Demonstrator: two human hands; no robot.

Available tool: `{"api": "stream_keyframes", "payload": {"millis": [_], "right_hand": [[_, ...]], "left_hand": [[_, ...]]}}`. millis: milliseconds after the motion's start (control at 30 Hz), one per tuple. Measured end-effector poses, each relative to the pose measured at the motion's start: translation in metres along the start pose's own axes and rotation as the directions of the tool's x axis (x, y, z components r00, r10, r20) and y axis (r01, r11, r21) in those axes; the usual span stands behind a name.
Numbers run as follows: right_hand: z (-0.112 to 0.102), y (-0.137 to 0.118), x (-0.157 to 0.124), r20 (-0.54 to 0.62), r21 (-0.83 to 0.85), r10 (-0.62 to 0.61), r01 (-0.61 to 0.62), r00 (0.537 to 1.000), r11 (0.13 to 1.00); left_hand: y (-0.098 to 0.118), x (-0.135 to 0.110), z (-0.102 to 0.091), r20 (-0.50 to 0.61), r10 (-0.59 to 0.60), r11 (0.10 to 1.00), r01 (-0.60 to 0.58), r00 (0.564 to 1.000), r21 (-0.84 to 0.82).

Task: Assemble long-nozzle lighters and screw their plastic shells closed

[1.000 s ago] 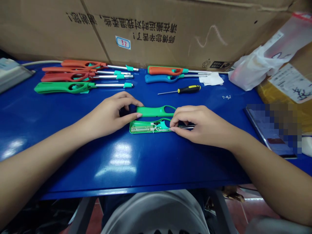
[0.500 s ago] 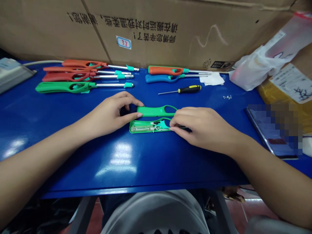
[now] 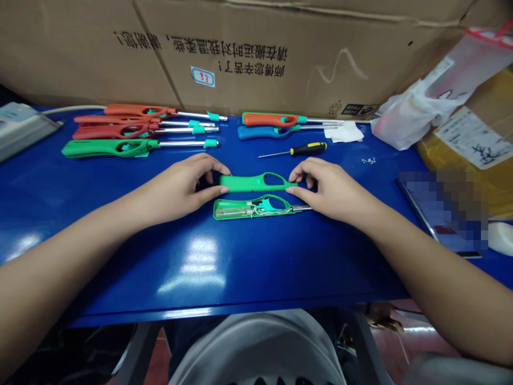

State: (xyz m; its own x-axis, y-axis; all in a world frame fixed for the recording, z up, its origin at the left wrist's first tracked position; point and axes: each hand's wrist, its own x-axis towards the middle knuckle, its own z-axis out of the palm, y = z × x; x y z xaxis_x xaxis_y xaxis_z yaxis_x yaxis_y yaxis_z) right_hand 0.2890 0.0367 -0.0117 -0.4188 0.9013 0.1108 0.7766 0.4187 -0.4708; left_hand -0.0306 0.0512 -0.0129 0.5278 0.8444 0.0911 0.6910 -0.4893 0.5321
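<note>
My left hand point(image 3: 200, 179) pinches the butt end of a green lighter casing half point(image 3: 242, 184). At its other end, past the finger loop, my right hand point(image 3: 312, 182) grips the same piece between thumb and fingers. Just below it on the blue table lies an opened green lighter point(image 3: 232, 209) with a clear fuel tank, thin wires and a turquoise trigger point(image 3: 265, 204) exposed. The lighter's metal tube runs right, partly beneath my right hand. Behind my hands rests a black and yellow screwdriver point(image 3: 308, 149).
Orange, red and green lighters point(image 3: 108, 148) lie at back left. An orange lighter point(image 3: 268, 119) and a blue lighter point(image 3: 264, 132) lie at back centre by a white tissue point(image 3: 347, 132). Several small screws point(image 3: 368, 160), a phone point(image 3: 433, 224) and a plastic bag point(image 3: 404, 115) are rightward. A cardboard box point(image 3: 248, 32) stands behind.
My right hand has moved from the opened lighter up to the right end of the casing half. The casing half has shifted slightly left, away from the opened lighter.
</note>
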Motion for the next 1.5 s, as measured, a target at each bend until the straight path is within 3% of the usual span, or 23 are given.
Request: {"api": "stream_keyframes", "payload": {"millis": [167,300,400,500,667,867,1167,1500], "right_hand": [[0.0,-0.005,-0.001,0.041,-0.008,0.024,-0.024,0.999,1.0],[-0.006,-0.008,-0.002,0.0,-0.005,-0.031,0.031,1.0,1.0],[-0.018,-0.01,-0.005,-0.012,-0.002,-0.121,0.121,0.993,0.993],[-0.031,-0.013,-0.01,0.063,-0.003,-0.242,0.242,0.968,0.97],[-0.041,-0.012,-0.015,0.148,0.018,-0.344,0.345,0.927,0.938],[-0.04,-0.01,-0.016,0.275,0.043,-0.331,0.332,0.903,0.942],[-0.04,-0.012,-0.016,0.304,0.006,-0.3,0.313,0.904,0.95],[-0.041,-0.012,-0.015,0.331,-0.043,-0.286,0.317,0.899,0.948]], "left_hand": [[0.003,0.0,0.0,-0.016,0.097,0.995,-0.096,0.995,0.038],[0.006,-0.001,-0.008,-0.04,0.219,0.968,-0.212,0.975,0.132],[0.012,-0.005,-0.021,-0.036,0.403,0.879,-0.376,0.914,0.294],[0.021,-0.011,-0.034,-0.02,0.544,0.796,-0.508,0.839,0.328],[0.028,-0.018,-0.037,0.068,0.524,0.814,-0.523,0.849,0.254],[0.027,-0.018,-0.029,0.132,0.459,0.854,-0.477,0.879,0.207],[0.02,-0.017,-0.024,0.192,0.422,0.856,-0.459,0.886,0.237],[0.025,-0.017,-0.021,0.168,0.448,0.834,-0.478,0.878,0.274]]}}
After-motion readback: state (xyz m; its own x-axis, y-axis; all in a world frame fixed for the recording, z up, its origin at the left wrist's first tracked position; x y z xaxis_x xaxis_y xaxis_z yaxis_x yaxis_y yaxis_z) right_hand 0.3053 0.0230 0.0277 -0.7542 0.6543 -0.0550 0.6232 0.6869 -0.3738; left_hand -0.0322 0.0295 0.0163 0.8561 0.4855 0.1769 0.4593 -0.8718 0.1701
